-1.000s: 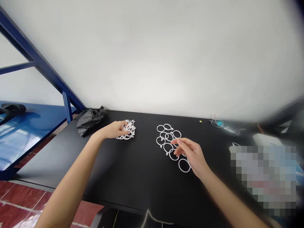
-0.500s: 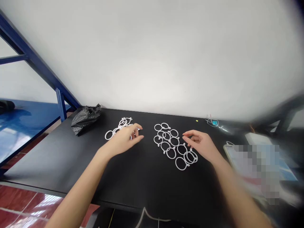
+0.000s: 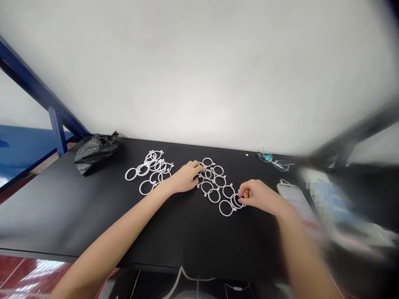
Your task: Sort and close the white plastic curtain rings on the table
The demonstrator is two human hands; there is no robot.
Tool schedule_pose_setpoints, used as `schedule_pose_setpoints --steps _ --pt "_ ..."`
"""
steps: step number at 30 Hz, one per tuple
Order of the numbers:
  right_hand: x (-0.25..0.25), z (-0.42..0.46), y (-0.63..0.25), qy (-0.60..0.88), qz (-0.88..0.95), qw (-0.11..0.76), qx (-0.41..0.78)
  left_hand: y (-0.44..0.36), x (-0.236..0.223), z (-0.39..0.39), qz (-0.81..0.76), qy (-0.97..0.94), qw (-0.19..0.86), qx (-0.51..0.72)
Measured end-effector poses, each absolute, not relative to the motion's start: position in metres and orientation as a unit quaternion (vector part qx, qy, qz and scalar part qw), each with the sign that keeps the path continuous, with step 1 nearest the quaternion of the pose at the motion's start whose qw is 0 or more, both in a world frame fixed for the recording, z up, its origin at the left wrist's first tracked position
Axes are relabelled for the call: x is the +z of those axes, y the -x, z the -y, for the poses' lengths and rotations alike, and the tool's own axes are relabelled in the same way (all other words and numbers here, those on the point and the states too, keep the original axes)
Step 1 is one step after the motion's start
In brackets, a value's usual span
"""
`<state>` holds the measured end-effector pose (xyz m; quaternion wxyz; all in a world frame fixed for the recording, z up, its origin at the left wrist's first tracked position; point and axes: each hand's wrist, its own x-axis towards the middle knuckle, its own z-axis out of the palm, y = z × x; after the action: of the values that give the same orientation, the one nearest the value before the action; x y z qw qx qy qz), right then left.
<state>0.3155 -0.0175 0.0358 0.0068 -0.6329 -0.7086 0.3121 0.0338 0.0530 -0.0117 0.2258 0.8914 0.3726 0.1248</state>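
Note:
Two groups of white rings, each ring with a small eyelet knob like a curtain ring, lie on the black table. My left hand (image 3: 188, 176) reaches over the left edge of the right group (image 3: 220, 181), thumb and fingers apart, fingertips at the rings there. At that group's right end, my right hand (image 3: 257, 195) has thumb and fingertips brought together on a curtain ring (image 3: 238, 201), partly hidden by the fingers. The left group (image 3: 151, 168) lies loosely spread and overlapping, left of my left hand and partly behind it.
A crumpled black plastic bag (image 3: 97, 150) sits at the back left of the table (image 3: 174, 236). Eyeglasses (image 3: 274, 161) rest near the wall at right. A phone (image 3: 294, 197) lies beside my right forearm. A blue frame (image 3: 57, 128) stands at left.
My left hand has moved right, from the left group to the right group. The left group is more spread out. My right hand drew back, then came down on the right end.

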Motion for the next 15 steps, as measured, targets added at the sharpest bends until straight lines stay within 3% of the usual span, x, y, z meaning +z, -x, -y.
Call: schedule_pose_setpoints --steps 5,11,15 --pt "0.025 0.017 -0.318 0.682 0.688 0.038 0.246 -0.037 -0.010 -0.046 -0.419 -0.871 0.224 0.128" --pt "0.024 0.015 -0.315 0.688 0.670 0.032 0.278 -0.035 -0.010 -0.037 -0.453 -0.845 0.231 0.162" --pt "0.030 0.013 -0.311 0.649 0.674 0.109 0.336 -0.027 -0.003 -0.036 -0.439 -0.823 0.282 0.223"
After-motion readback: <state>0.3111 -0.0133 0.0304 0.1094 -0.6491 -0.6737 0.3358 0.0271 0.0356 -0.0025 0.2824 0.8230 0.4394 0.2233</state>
